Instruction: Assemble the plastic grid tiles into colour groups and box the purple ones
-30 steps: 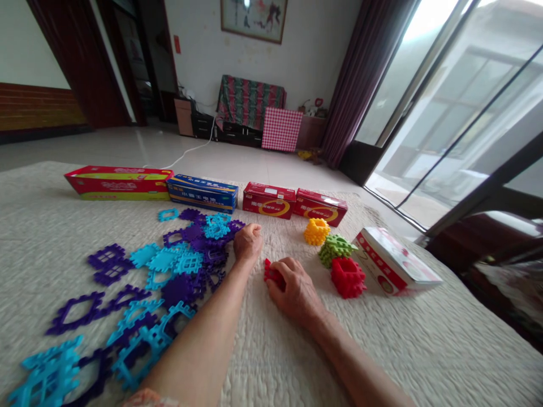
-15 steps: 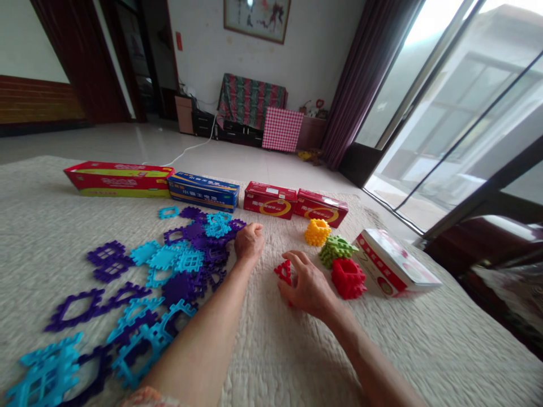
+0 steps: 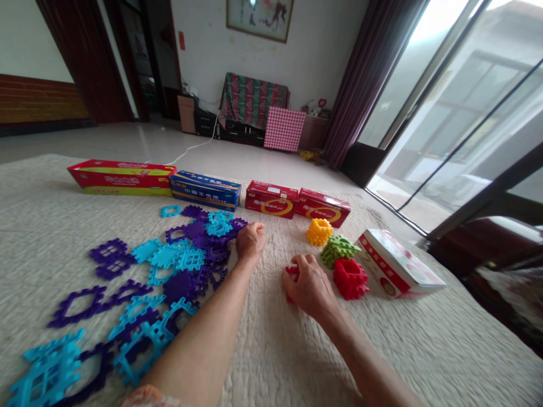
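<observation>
My right hand [image 3: 310, 285] is closed over a red toothed plastic building piece [image 3: 292, 273], whose edges show at the fingers; much of it is hidden under the hand. My left hand [image 3: 251, 242] rests in a closed curl at the right end of a heap of purple building pieces [image 3: 215, 251]. Its fingertips face away, so what they hold, if anything, cannot be seen. Right of my right hand sit a stack of red pieces [image 3: 351, 279], a stack of green pieces [image 3: 338, 250] and a stack of yellow pieces [image 3: 319, 232].
Light blue pieces [image 3: 166, 256] lie mixed with purple ones across the left of the quilted cover [image 3: 271, 350]. Along the back stand a red and green box [image 3: 127, 181], a blue box [image 3: 206, 191] and two red boxes [image 3: 271, 200]. A white and red box [image 3: 399, 264] stands at right.
My right hand's fingers have closed in over the red piece, covering more of it. My left hand keeps its place beside the purple pieces. The whole view has shifted slightly.
</observation>
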Demonstrator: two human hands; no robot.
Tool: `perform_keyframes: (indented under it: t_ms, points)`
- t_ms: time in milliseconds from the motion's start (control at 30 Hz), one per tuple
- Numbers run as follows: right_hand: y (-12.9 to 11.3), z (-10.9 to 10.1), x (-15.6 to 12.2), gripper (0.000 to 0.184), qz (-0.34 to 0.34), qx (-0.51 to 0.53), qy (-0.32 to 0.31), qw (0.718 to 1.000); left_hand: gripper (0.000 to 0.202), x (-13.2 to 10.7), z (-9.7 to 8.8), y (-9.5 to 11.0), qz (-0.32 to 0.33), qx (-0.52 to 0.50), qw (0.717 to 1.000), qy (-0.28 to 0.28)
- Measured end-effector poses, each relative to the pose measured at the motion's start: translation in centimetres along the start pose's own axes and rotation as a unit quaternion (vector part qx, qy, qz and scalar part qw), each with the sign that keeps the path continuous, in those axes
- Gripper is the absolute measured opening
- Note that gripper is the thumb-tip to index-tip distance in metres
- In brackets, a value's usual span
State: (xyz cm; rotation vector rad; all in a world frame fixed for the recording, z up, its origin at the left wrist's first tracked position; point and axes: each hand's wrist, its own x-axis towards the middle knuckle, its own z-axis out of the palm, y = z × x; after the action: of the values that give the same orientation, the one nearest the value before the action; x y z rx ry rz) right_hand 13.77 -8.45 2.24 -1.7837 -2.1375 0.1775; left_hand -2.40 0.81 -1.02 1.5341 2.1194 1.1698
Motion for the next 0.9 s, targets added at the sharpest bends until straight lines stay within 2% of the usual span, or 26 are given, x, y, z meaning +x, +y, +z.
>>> perform_keyframes:
  t_ms: [100, 267, 367, 467, 533, 633, 767, 833, 900]
  points:
    - [0.5, -0.5, 0.4, 0.026, 0.000, 0.037, 0.033, 0.999, 0.031, 0.0, 0.0, 0.0, -0.002, 0.001, 1.000, 0.002]
    - [0.7, -0.6, 0.7, 0.029, 0.009, 0.058, 0.034, 0.998, 0.031, -0.1, -0.1, 0.1, 0.006, 0.001, 1.000, 0.000]
    - [0.6, -0.3, 0.7, 0.032, -0.025, 0.084, 0.086, 0.992, 0.031, -0.1, 0.0, 0.0, 0.004, 0.002, 1.000, 0.001]
    - [1.0, -0.4, 1.0, 0.025, -0.060, 0.109, 0.127, 0.984, 0.032, 0.0, 0.1, 0.0, -0.001, 0.004, 1.000, 0.006]
    - [1.4, -1.0, 1.2, 0.022, -0.059, 0.097, 0.105, 0.988, 0.032, 0.0, 0.1, 0.0, 0.000, 0.003, 1.000, 0.006]
    - [2.1, -2.2, 1.3, 0.029, -0.062, 0.067, 0.033, 0.995, 0.032, -0.1, 0.1, 0.0, 0.001, 0.001, 1.000, 0.003]
    - [2.6, -3.8, 1.1, 0.039, -0.120, 0.049, -0.056, 0.990, 0.031, 0.0, 0.0, 0.0, 0.004, -0.002, 1.000, 0.003]
    - [2.7, -4.3, 0.9, 0.038, -0.138, 0.033, -0.102, 0.985, 0.031, 0.0, 0.0, 0.0, 0.006, -0.003, 1.000, 0.002]
    - [2.8, -4.6, 0.7, 0.034, -0.138, 0.016, -0.120, 0.983, 0.032, -0.1, 0.0, 0.0, 0.007, -0.003, 1.000, 0.002]
